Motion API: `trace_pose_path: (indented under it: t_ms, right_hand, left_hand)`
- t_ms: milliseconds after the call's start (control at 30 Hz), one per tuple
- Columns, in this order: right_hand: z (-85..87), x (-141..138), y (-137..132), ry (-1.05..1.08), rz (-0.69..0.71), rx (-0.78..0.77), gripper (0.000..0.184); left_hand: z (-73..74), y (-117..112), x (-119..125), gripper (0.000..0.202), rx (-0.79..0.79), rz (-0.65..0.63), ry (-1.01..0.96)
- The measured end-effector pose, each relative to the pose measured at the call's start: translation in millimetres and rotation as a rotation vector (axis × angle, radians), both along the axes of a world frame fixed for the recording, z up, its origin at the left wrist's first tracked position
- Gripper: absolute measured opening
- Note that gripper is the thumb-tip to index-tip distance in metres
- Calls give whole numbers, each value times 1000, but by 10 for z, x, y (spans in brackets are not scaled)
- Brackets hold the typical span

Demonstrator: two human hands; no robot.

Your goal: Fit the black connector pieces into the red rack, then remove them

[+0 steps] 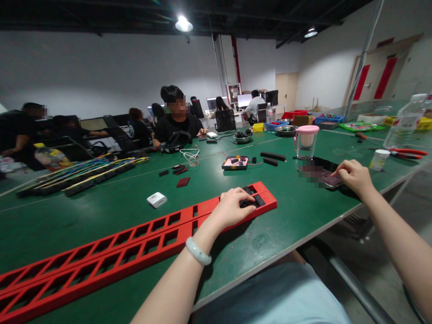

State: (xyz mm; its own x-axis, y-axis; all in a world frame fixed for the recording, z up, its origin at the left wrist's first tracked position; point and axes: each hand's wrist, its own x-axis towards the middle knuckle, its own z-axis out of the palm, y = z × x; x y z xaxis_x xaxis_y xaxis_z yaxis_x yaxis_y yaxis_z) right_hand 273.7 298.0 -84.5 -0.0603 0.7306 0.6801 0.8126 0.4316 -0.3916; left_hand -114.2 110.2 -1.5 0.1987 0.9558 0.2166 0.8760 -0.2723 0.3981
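My left hand lies over the right end of a long red slotted frame. Its fingers and thumb curve round a black block set in the frame; part of the block is hidden under them. A pale bangle circles that wrist. Farther right, my right hand has a fingertip on the screen of a phone lying flat on the table. Its other fingers are curled in, with nothing seen in them. The frame's other slots, toward the left, show no blocks.
The green table carries a white charger, a small circuit box, black bars, a pink-lidded cup, a white bottle, red-handled pliers and cable bundles. Across it sits a person.
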Motion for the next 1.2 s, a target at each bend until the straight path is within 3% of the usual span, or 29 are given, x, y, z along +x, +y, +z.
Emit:
trace_pose_path:
  t_ms: [367, 533, 700, 800, 967, 1200]
  right_hand:
    - [6, -12, -4, 33, 88, 19, 20]
    - [35, -77, -54, 0, 294, -17, 24]
    - [55, -137, -60, -77, 354, -64, 25]
    - [41, -105, -70, -13, 265, -18, 22]
    - [5, -15, -142, 191, -117, 122, 20]
    - [1, 18, -75, 140, -173, 35, 20]
  left_hand:
    - [-33, 34, -46, 25, 14, -24, -32]
    - [-25, 42, -70, 26, -12, -33, -89]
    - [-8, 41, -69, 23, 5, -17, -112]
    - [7, 45, -72, 24, 13, 10, -120]
    - [22, 59, -100, 23, 49, 3, -119]
    - [24, 88, -188, 23, 127, 44, -105]
